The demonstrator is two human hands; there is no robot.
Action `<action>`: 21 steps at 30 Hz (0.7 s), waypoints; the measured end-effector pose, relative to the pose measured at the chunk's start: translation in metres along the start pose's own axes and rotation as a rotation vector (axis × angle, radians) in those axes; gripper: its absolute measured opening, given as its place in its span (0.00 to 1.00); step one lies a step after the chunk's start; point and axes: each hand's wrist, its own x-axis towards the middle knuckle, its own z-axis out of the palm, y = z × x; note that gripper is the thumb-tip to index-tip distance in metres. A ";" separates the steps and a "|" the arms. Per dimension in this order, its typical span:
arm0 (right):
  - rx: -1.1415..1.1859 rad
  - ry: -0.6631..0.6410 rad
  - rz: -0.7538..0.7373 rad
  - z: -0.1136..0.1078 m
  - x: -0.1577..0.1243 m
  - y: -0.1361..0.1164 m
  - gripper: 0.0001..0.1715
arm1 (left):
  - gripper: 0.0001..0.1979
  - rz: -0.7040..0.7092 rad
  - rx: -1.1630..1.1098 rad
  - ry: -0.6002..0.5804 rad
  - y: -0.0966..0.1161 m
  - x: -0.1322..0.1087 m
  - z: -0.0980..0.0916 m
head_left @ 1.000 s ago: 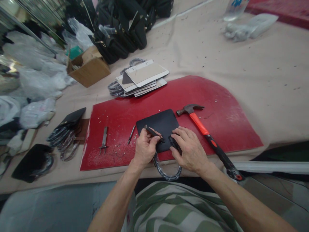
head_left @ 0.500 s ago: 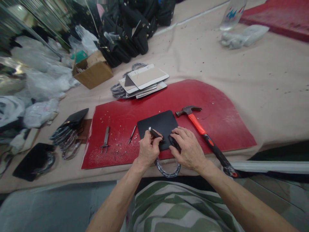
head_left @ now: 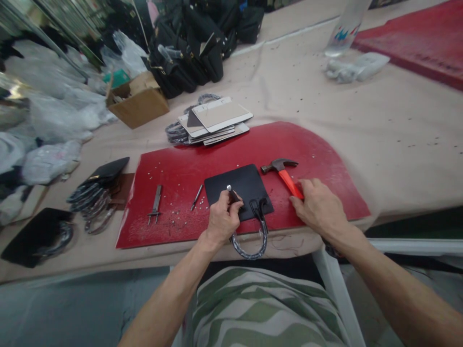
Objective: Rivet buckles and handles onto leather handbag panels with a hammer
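My left hand (head_left: 223,214) is closed round a short metal punch (head_left: 233,193), its shiny end up, over a black flat panel (head_left: 237,177). A loop handle (head_left: 249,255) in clear wrap is attached at the panel's near edge and hangs toward me. My right hand (head_left: 321,205) is wrapped over the handle of a claw hammer (head_left: 288,183), to the right of the panel. The hammer's head and part of its orange grip show; my palm hides the rest. The punch's lower end is hidden by my left fingers.
The panel lies on a red mat (head_left: 173,168). On the mat's left are a two-pronged tool (head_left: 156,205) and a thin metal rod (head_left: 197,197). Beyond stand stacked panels (head_left: 222,118), a cardboard box (head_left: 141,103) and black bags (head_left: 195,58). A bottle (head_left: 342,36) stands farther back.
My right hand has left the loop handle and moved right onto the hammer's handle. My left hand still holds the punch over the panel.
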 end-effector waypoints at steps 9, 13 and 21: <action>1.110 -0.665 0.567 -0.026 0.028 -0.014 0.05 | 0.06 0.073 0.068 0.001 -0.001 0.000 0.003; 1.120 -0.529 0.468 -0.048 0.020 -0.030 0.08 | 0.06 0.089 0.116 0.017 0.000 -0.001 0.005; 0.367 -0.185 -0.195 -0.098 0.003 -0.054 0.15 | 0.04 0.109 0.157 0.003 0.001 -0.002 0.005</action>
